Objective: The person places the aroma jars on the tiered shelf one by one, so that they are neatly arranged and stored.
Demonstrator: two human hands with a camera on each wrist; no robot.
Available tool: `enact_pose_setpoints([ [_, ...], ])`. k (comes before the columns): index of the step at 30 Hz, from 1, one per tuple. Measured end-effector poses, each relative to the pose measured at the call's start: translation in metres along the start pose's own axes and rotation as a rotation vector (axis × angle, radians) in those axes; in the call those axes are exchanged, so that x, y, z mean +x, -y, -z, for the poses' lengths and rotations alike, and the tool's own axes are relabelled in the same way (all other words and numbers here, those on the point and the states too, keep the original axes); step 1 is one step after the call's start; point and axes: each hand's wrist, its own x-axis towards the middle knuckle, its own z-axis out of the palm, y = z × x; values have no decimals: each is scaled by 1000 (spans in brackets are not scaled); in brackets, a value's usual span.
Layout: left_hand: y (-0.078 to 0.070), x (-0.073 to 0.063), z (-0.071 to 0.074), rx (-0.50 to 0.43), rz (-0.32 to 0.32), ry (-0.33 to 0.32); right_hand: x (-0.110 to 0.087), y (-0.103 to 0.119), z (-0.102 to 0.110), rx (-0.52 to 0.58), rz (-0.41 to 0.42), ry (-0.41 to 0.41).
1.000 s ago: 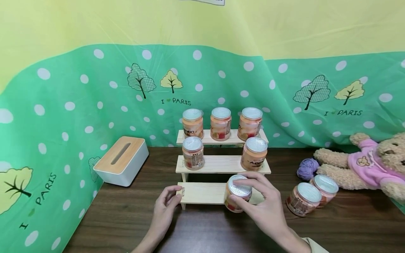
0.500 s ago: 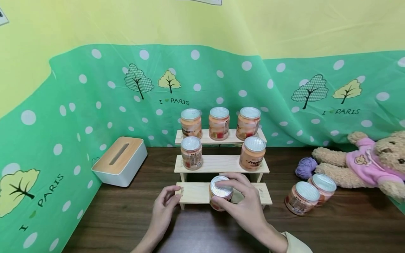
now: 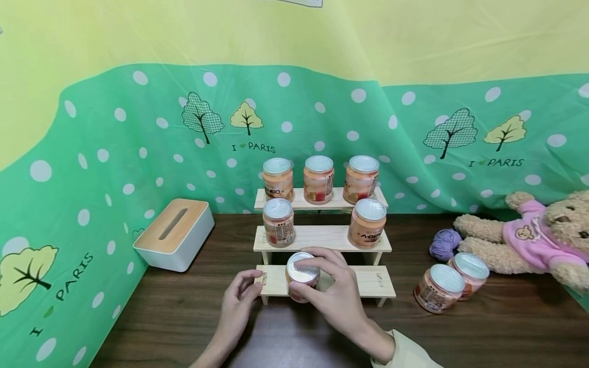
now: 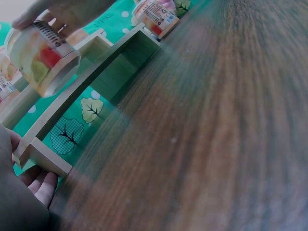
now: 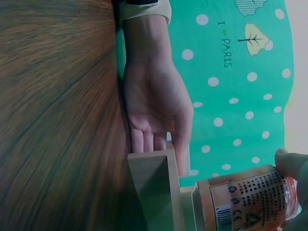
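In the head view my right hand grips a peach-coloured jar by its silvery lid, thumb on the near side. The jar is close over the left half of the front wooden step; its printed label shows in the right wrist view. My left hand holds the left end of that step, thumb on the board and fingers around the leg. Behind, the middle step carries a jar at the left and another at the right. Three similar jars line the top step.
Two more jars stand close together on the dark wooden table, right of the steps. Beyond them lie a purple yarn ball and a teddy bear. A white tissue box with wooden lid sits left, before a green curtain.
My right hand has carried the jar leftward along the front step, from its right half to left of its middle. My left hand keeps its hold on the step's end.
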Motion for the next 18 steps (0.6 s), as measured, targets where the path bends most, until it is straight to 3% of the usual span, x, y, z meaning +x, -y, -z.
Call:
enact_pose_setpoints([
  [18,0,1,0,-19,6,0,6,-4,-24,0,-44,-1],
])
